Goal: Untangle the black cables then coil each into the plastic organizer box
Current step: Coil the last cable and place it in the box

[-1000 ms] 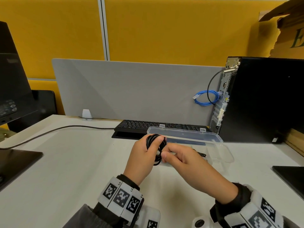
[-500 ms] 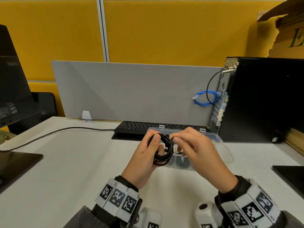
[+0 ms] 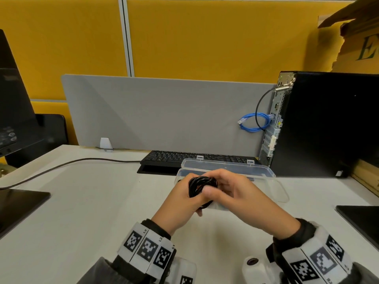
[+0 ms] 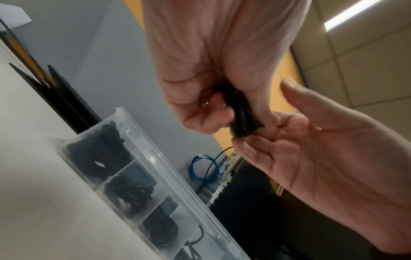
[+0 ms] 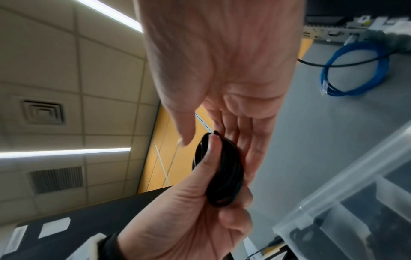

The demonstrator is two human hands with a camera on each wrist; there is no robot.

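Observation:
A black cable (image 3: 202,186) is wound into a small coil and held above the desk, in front of the clear plastic organizer box (image 3: 266,175). My left hand (image 3: 184,199) grips the coil (image 5: 222,172), thumb pressed on its near face. My right hand (image 3: 235,191) lays its straight fingers (image 5: 242,140) flat on the coil's far side, and its thumb stands just off the coil. In the left wrist view the coil (image 4: 244,121) sticks out below my left hand (image 4: 211,114) and touches the right hand (image 4: 289,144). Several box compartments (image 4: 124,174) hold coiled black cables.
A black keyboard (image 3: 194,157) lies behind the box, and a black computer tower (image 3: 328,124) with a blue cable loop (image 3: 254,121) stands at the right. Monitor bases sit at the left (image 3: 18,203) and right (image 3: 361,220). A grey cord (image 3: 61,167) crosses the desk on the left.
My right hand has come up from beside the box to the coil and now lies against it. The loose cable end trailing to the right no longer shows. My left hand has kept hold of the coil.

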